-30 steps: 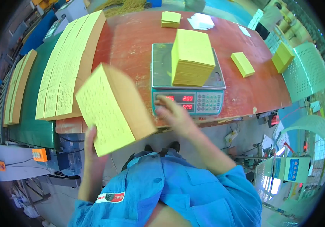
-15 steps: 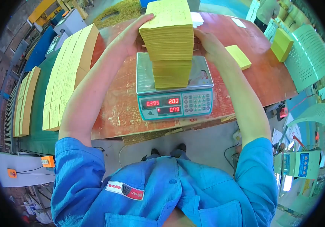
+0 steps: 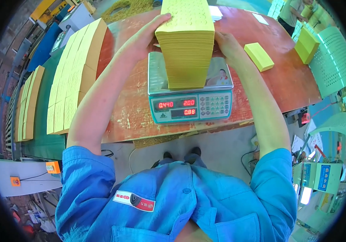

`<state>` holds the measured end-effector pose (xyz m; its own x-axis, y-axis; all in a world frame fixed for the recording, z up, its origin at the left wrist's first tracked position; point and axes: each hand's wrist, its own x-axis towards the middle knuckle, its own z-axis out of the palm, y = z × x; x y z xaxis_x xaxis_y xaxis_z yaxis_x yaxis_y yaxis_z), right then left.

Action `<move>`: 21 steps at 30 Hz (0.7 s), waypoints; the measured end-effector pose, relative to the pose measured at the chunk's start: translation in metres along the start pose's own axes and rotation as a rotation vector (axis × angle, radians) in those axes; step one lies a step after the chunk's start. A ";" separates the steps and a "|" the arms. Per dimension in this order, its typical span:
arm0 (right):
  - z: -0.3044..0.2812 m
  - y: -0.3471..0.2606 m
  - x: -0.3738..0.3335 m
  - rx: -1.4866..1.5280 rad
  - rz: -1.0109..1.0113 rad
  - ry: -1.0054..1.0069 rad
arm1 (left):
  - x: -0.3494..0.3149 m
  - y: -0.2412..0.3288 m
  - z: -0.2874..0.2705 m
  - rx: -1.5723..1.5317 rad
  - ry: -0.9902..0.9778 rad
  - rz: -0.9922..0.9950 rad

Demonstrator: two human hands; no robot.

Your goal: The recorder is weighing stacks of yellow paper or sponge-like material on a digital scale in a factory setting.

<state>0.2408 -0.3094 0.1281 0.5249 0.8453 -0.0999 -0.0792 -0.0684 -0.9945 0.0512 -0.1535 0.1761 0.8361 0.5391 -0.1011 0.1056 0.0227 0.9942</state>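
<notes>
A tall stack of yellow paper (image 3: 187,56) with small curved marks on its top sheet stands on the metal pan of a teal-framed digital scale (image 3: 191,107), whose red digits are lit. My left hand (image 3: 149,34) is closed against the stack's left side, thumb at the top edge near the corner. On the opposite side, my right hand (image 3: 228,46) curls against the stack, its fingertips partly hidden behind the paper.
The scale sits on a worn red tabletop (image 3: 128,97). Long rows of yellow paper stacks (image 3: 74,72) lie on a green surface at left. A small yellow block (image 3: 259,57) lies to the right, another stack (image 3: 306,45) beside a perforated curved panel (image 3: 334,60). A co-worker (image 3: 292,16) stands at far right.
The upper bundle, earlier jutting out above a lower stack, now lines up with it as one stack. The scale's digits have changed. My hands still hold both sides.
</notes>
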 end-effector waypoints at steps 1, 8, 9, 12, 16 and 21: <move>-0.001 -0.002 0.001 -0.139 -0.019 0.048 | -0.001 -0.001 -0.002 -0.001 0.001 -0.004; -0.003 0.055 0.014 0.164 -0.214 0.243 | 0.015 -0.059 -0.006 -0.062 0.101 0.035; 0.001 0.061 0.013 0.259 -0.044 0.255 | 0.022 -0.074 0.004 -0.143 0.157 0.033; 0.049 0.055 0.000 0.476 -0.263 0.104 | 0.024 -0.101 0.026 -0.419 0.209 0.039; 0.035 0.071 0.045 0.515 -0.197 -0.034 | 0.033 -0.100 0.039 -0.694 0.281 0.077; -0.028 0.098 0.039 -0.267 -0.558 0.257 | -0.010 -0.126 -0.047 -0.079 0.633 0.230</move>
<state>0.2773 -0.2985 0.0260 0.6145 0.6410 0.4600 0.4577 0.1852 -0.8696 0.0041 -0.1219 0.0537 0.3541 0.9260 0.1311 -0.0971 -0.1030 0.9899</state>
